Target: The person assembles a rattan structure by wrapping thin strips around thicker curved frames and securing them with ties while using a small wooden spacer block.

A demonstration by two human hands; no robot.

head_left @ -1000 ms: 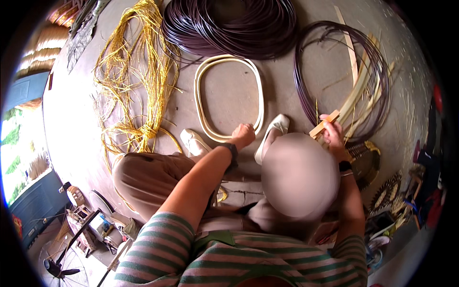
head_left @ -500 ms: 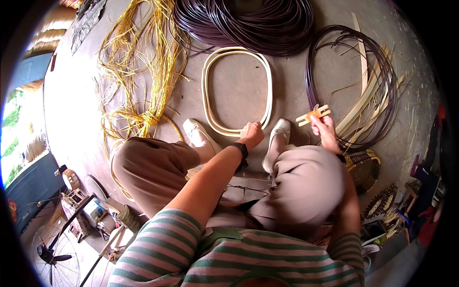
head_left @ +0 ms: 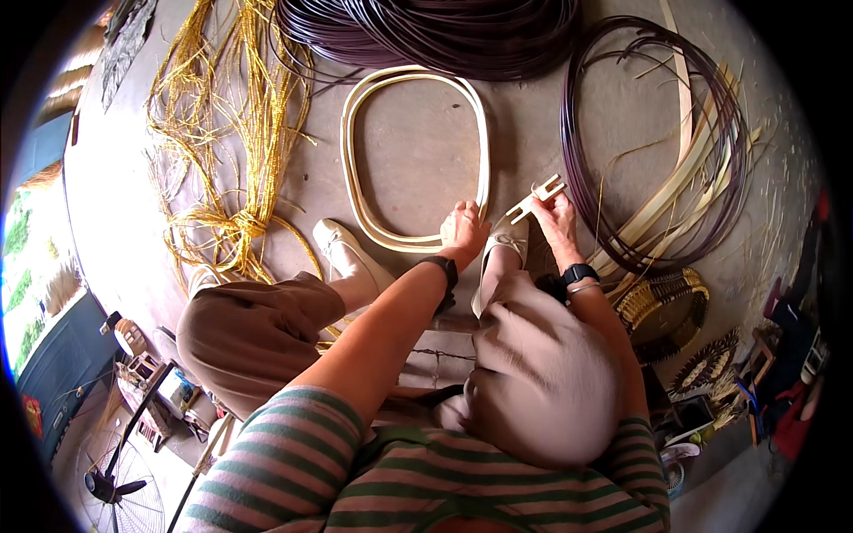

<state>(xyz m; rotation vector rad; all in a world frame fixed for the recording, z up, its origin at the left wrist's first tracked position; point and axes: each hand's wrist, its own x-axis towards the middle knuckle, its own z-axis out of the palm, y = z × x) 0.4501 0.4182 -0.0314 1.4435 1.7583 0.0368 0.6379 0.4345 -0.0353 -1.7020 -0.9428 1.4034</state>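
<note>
A pale double hoop (head_left: 346,164), like bent cane strips in a rounded oblong, lies on the floor in front of my feet. My left hand (head_left: 466,229) is closed at its near right corner, fingers curled over the rim. To the right, my right hand (head_left: 558,220) pinches a small pale wooden clip-like piece (head_left: 542,195) with slotted ends. The piece is held tilted above my right shoe, apart from the hoop. What lies under the left fingers is hidden.
Gold cords (head_left: 258,151) lie loosely knotted at left. A big coil of dark purple strands (head_left: 426,40) sits beyond the hoop. At right are a smaller dark coil (head_left: 571,133), flat pale strips (head_left: 662,213) and a woven basket (head_left: 635,306). A fan (head_left: 111,487) stands lower left.
My right hand has come left with the wooden piece, toward the hoop and my left hand. The left hand stays at the hoop's corner. The whole view has shifted slightly.
</note>
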